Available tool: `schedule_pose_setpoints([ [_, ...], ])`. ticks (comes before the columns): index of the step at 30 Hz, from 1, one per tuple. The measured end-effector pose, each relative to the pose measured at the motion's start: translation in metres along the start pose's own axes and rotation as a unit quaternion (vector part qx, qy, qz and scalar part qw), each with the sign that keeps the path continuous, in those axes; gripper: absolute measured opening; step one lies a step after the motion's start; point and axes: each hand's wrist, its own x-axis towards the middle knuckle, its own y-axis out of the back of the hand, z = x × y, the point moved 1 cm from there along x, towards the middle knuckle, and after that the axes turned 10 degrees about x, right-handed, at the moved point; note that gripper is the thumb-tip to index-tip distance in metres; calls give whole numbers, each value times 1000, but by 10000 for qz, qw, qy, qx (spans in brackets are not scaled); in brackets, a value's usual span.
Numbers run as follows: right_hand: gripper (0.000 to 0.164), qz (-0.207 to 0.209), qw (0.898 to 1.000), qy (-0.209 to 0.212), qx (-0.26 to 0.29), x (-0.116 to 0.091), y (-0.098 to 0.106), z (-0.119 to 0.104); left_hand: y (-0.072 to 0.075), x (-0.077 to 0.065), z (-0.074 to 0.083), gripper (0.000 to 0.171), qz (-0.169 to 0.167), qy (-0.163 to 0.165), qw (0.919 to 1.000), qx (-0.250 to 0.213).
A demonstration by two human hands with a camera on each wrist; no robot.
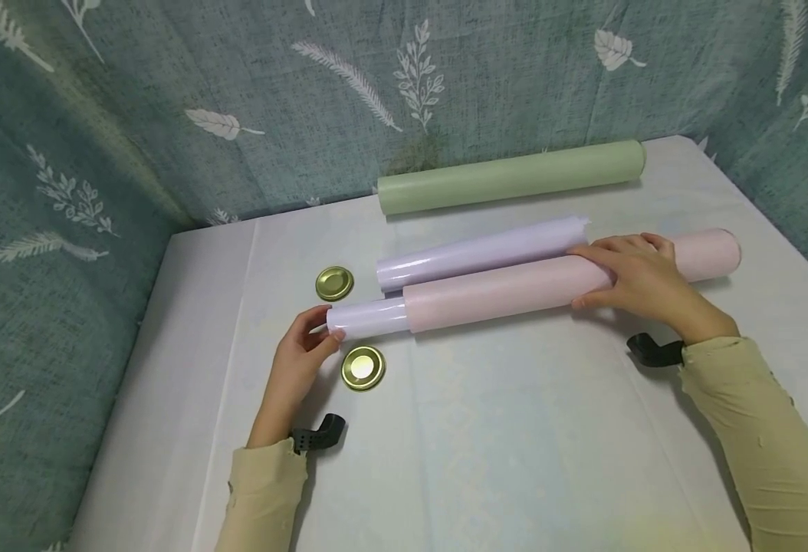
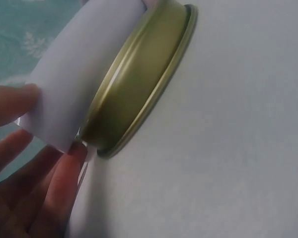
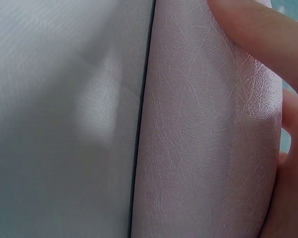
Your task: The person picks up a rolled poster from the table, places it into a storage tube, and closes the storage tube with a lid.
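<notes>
pinch of left hand [image 1: 298, 354] on inner lilac roll [image 1: 369, 317], centre-left of frame; curl of right hand [image 1: 642, 284] round pink roll [image 1: 500, 295], centre-right; keep both aligned, uncrushed.

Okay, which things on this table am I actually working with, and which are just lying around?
In use:
pink tube, gripped by the right hand
pale roll, partly inside it, held by the left hand

Probably just lying about:
lilac roll
green tube
far gold lid
near gold lid
</notes>
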Motion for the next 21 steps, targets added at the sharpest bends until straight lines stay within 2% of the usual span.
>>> schedule_pose_setpoints([
  [2,77,-26,10000,-7,14,0,0,-1,-2,1,-4,51,2,-43,10000,-24],
  [11,78,-42,10000,-7,28,0,-2,0,-9,4,3,49,-122,-57,9999,-104],
  [16,79,-30,10000,-25,-50,-1,0,0,-13,11,7,47,-212,-140,9991,-338],
  [21,78,-86,10000,4,-50,-1,1,-2,-14,18,9,51,-391,-139,9988,-269],
])
